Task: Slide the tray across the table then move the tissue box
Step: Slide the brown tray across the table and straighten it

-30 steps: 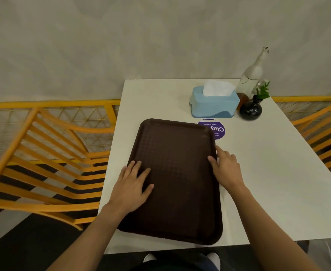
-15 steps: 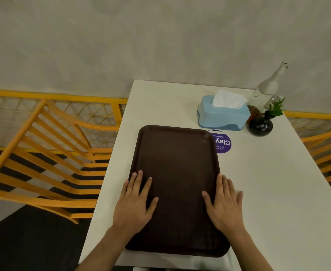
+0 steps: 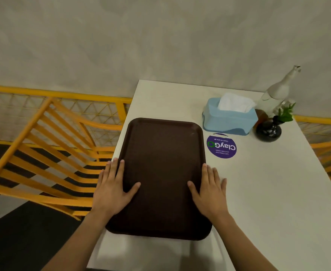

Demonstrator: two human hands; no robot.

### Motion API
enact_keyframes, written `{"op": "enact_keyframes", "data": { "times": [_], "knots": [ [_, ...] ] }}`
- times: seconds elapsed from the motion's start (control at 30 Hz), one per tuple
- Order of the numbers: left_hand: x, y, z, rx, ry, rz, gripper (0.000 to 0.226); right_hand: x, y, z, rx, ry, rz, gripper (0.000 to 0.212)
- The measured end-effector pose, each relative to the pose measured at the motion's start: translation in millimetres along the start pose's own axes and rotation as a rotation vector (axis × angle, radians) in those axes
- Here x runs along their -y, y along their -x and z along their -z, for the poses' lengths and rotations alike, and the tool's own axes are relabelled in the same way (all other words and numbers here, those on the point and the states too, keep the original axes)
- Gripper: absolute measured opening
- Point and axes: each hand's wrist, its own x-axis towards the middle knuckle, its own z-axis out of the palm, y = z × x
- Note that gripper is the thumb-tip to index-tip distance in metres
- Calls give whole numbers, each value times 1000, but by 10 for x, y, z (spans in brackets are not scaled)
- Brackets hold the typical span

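A dark brown tray lies flat on the white table, along its left side. My left hand rests flat on the tray's left rim, fingers spread, some reaching over the edge. My right hand lies flat on the right rim, thumb on the tray and outer fingers on the table. A light blue tissue box with a white tissue sticking up stands beyond the tray's far right corner, a small gap apart.
A purple round sticker sits on the table in front of the tissue box. A black vase with a green sprig and a white bottle stand at the far right. Yellow chairs flank both sides, with a wall behind.
The tray has slid forward from the near edge, where it overhung, and straightened. Both hands shifted from the middle of the tray toward its side rims.
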Motion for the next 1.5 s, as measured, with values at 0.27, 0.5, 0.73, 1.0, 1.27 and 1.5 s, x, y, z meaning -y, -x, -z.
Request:
{"op": "enact_keyframes", "data": {
  "times": [0.27, 0.5, 0.73, 1.0, 1.27, 1.5],
  "knots": [
    [192, -298, 78, 31, 23, -61, 106, 114, -120, -25, -4, -35, -54, 83],
    [196, -400, 17, 38, 131, -112, 102, 81, -176, -33, 3, -55, -70, 82],
    [100, -451, -15, 49, 140, -136, 100, -4, -171, -6, -8, -63, -70, 79],
    [189, -324, -43, 46, 170, -111, 102, 28, -72, -85, -2, -25, -81, 79],
    [185, -307, -15, 72, 214, -89, 102, 31, -83, -89, 2, -3, -90, 78],
    [197, -318, 1, 74, 222, -109, 102, 36, -98, -87, 17, -4, -106, 79]
  ]
}}
